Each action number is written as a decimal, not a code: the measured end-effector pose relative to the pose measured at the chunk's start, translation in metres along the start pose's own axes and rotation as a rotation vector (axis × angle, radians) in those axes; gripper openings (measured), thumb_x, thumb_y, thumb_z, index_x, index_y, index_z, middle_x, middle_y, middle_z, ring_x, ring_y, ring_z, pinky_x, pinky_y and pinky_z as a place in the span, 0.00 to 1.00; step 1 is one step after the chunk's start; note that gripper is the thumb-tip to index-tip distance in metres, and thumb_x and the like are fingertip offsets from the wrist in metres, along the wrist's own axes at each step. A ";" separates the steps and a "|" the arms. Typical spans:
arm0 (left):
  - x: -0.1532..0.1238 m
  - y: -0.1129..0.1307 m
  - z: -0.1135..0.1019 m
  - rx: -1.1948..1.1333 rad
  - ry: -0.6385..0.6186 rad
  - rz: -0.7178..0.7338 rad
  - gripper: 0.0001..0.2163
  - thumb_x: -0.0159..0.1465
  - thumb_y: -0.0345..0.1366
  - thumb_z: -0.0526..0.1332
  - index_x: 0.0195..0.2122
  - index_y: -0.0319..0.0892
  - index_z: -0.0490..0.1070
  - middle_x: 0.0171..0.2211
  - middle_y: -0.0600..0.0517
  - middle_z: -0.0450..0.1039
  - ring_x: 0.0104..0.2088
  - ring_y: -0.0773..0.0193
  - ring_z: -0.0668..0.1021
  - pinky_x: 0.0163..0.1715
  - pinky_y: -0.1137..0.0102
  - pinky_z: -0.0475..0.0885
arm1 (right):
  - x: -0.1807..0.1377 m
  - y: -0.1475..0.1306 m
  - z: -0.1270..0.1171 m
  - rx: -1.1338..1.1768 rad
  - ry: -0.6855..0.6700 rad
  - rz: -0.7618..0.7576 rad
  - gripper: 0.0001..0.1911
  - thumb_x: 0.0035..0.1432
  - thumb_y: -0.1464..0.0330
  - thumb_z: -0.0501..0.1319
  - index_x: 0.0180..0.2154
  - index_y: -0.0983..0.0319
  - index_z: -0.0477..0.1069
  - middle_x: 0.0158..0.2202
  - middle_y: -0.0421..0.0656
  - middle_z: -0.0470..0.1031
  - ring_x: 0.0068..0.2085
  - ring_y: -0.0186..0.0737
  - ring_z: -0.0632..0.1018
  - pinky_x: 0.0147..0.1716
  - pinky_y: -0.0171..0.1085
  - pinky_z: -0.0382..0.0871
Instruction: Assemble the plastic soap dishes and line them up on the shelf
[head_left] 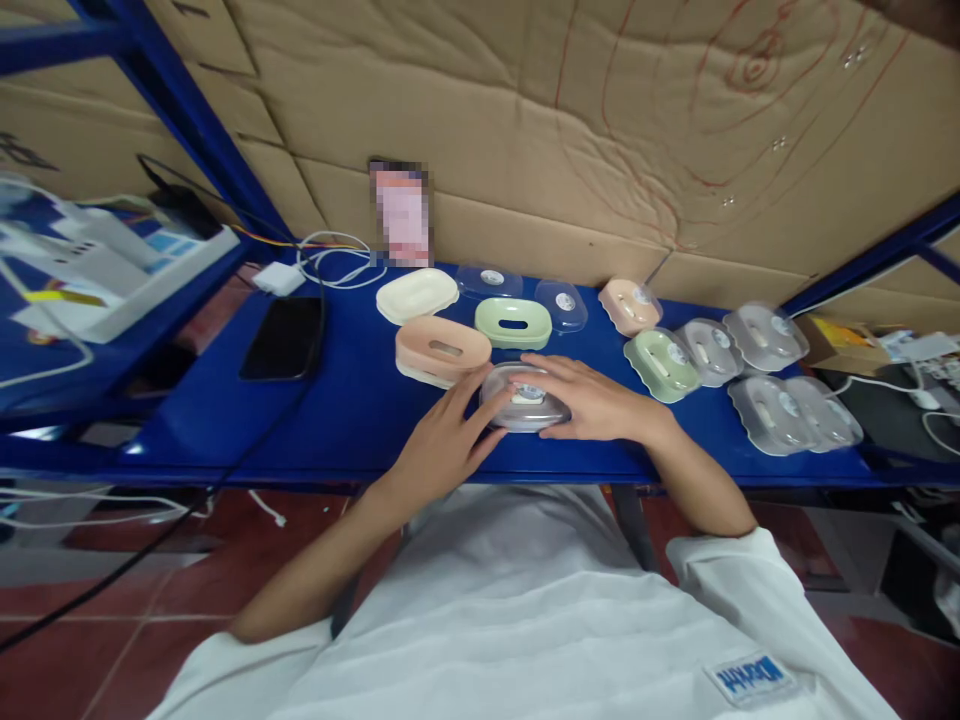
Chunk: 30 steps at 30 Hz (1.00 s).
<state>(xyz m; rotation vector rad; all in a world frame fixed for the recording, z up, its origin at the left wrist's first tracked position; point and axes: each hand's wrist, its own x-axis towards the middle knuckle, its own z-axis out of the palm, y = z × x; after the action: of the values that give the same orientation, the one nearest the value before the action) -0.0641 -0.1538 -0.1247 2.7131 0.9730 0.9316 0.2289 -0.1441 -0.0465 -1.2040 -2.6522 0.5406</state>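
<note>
A grey soap box (519, 412) with a clear lid and a round label lies near the table's front edge. My left hand (442, 440) grips its left side, thumb and fingers on the rim. From the right, my right hand (596, 398) wraps over it, fingers across the lid and thumb at the near edge. Just behind are a peach soap tray (420, 342) set in a pale base, a green soap tray (484, 328) and a cream oval base (416, 295). Two clear lids lie further back, one a transparent lid (562, 305) with a label.
Finished-looking boxes stand at right: a peach box (628, 305), a green box (660, 368) and several grey boxes (772, 412). On the left lie a black phone (281, 338), a white charger (278, 279) and cables. A blurred phone (403, 215) leans on the cardboard wall (510, 190).
</note>
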 end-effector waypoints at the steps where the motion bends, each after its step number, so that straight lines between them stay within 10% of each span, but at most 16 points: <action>1: 0.000 0.000 0.000 -0.005 0.006 -0.015 0.28 0.79 0.39 0.61 0.78 0.47 0.59 0.77 0.35 0.59 0.76 0.41 0.67 0.70 0.47 0.74 | -0.001 0.002 -0.003 -0.022 0.027 0.003 0.45 0.62 0.55 0.76 0.75 0.46 0.64 0.80 0.46 0.60 0.76 0.60 0.67 0.74 0.61 0.66; 8: 0.001 0.001 0.000 0.010 -0.037 -0.028 0.28 0.80 0.41 0.60 0.78 0.47 0.59 0.78 0.36 0.57 0.76 0.42 0.68 0.69 0.48 0.74 | 0.024 0.058 -0.027 -0.491 0.618 0.533 0.36 0.72 0.54 0.63 0.74 0.60 0.63 0.79 0.59 0.57 0.75 0.75 0.63 0.69 0.72 0.61; 12: 0.001 0.001 0.000 0.036 -0.036 -0.034 0.24 0.80 0.42 0.59 0.75 0.46 0.65 0.76 0.36 0.60 0.74 0.41 0.69 0.67 0.49 0.76 | 0.045 0.089 -0.025 -0.671 0.617 0.685 0.30 0.74 0.60 0.60 0.71 0.63 0.66 0.78 0.62 0.58 0.72 0.78 0.64 0.64 0.73 0.63; 23: 0.003 0.003 0.002 0.225 0.140 -0.253 0.20 0.77 0.41 0.62 0.68 0.45 0.72 0.75 0.32 0.62 0.75 0.32 0.66 0.71 0.31 0.55 | 0.053 0.111 -0.008 -0.480 0.471 0.645 0.39 0.74 0.50 0.61 0.74 0.68 0.63 0.77 0.68 0.59 0.72 0.77 0.66 0.68 0.70 0.61; 30: 0.003 0.002 -0.004 0.120 0.061 0.018 0.19 0.78 0.30 0.58 0.68 0.44 0.71 0.68 0.39 0.74 0.67 0.47 0.77 0.67 0.50 0.66 | 0.054 0.086 0.006 -0.391 0.407 0.233 0.31 0.80 0.53 0.52 0.73 0.63 0.67 0.78 0.56 0.61 0.79 0.63 0.59 0.76 0.66 0.53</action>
<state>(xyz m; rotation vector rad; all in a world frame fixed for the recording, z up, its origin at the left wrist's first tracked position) -0.0638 -0.1535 -0.1190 2.8112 1.0494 0.9955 0.2506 -0.0527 -0.0850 -1.5439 -2.3390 -0.1965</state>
